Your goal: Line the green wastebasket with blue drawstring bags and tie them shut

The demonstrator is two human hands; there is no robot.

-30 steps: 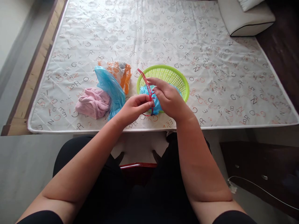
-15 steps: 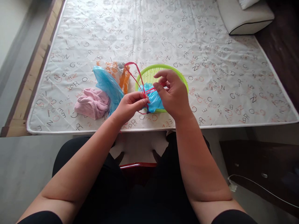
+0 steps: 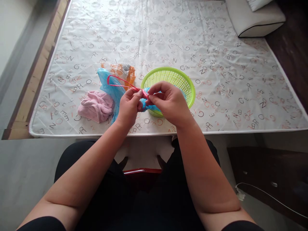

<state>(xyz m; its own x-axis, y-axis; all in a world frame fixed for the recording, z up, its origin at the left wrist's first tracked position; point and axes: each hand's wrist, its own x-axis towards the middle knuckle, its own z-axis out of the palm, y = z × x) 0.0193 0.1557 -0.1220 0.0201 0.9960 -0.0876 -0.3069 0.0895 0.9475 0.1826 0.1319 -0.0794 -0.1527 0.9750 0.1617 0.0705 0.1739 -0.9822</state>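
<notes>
Both hands meet in front of a lime-green plastic basket [image 3: 191, 86]. Between thumb and fingers, my left hand [image 3: 130, 107] pinches a red plastic drawstring [image 3: 117, 81], whose long loop sticks out to the upper left. My right hand [image 3: 168, 101] is closed on the gathered part of the same drawstring, fingertips almost touching the left ones. A blue plastic bag [image 3: 154, 107] lies under the hands and reaches into the basket; my right hand hides much of it. Another stretch of blue plastic [image 3: 112, 91] spreads to the left of my left hand.
A crumpled pink cloth [image 3: 96, 106] lies at the left on the letter-printed mattress [image 3: 223, 102]. Behind the blue plastic sits a clear and orange wrapper [image 3: 125, 72]. A cream cushion [image 3: 257, 21] stands at the far right corner, and a white cable [image 3: 264, 192] runs below on the right.
The drawstring loop has swung from upright to the left. My right hand has come down and left to meet my left hand, which is slightly higher, and now grips the string's gathered part.
</notes>
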